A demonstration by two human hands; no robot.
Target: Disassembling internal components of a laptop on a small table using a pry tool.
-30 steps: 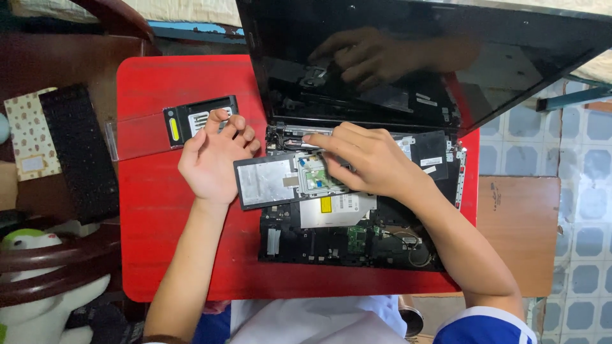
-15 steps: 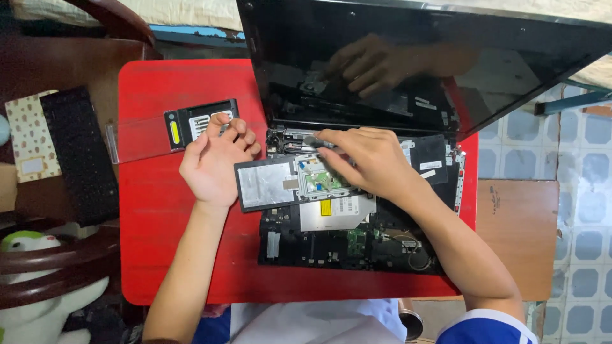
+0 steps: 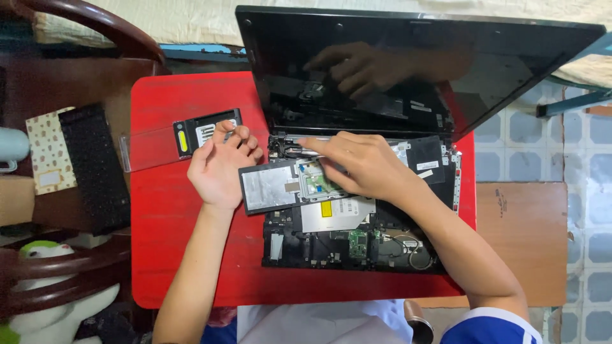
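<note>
1. A detached black laptop keyboard lies on the dark side table at the far left, set off the red desk, likely to keep the work area free.
2. A black hard drive caddy with a yellow tab rests on the desk, just above the left hand.
3. The left hand lies palm-up at the left edge of a flat black hard drive, its fingers loosely curled and apart, gripping nothing; it seems to steady the drive from the side.
4. The right hand reaches across the opened laptop base, fingers together and pressed down near the hinge beside a green circuit board; whether they pinch anything, I cannot tell.
5. The screen stands tilted back, mirroring the hand.
6. Against the earlier frames, both hands sit almost unchanged; only the right fingers have crept slightly toward the hinge.
</note>
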